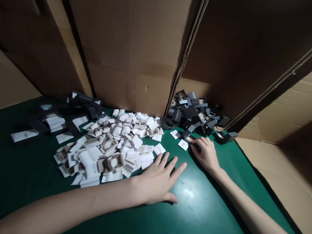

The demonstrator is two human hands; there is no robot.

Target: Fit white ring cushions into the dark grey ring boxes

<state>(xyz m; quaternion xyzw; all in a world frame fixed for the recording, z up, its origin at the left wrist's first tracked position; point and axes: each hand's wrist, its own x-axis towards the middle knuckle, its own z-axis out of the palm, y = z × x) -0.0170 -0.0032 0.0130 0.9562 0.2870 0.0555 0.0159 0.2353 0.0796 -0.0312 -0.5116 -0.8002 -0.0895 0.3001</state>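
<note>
My left hand (159,180) lies flat and open on the green table (198,210), fingers spread, its fingertips just beside the pile of white and tan card inserts (112,146). My right hand (206,153) reaches to the near edge of the heap of small dark grey boxes (195,114). Its fingers curl over one dark box (190,138) there; how firmly it is held I cannot make out. Two loose white inserts (179,139) lie just left of that hand.
Tall brown cardboard walls (128,49) close in the back and both sides of the table. More dark boxes and white-lined trays (64,115) sit at the back left. A cardboard panel (281,162) lies along the right edge.
</note>
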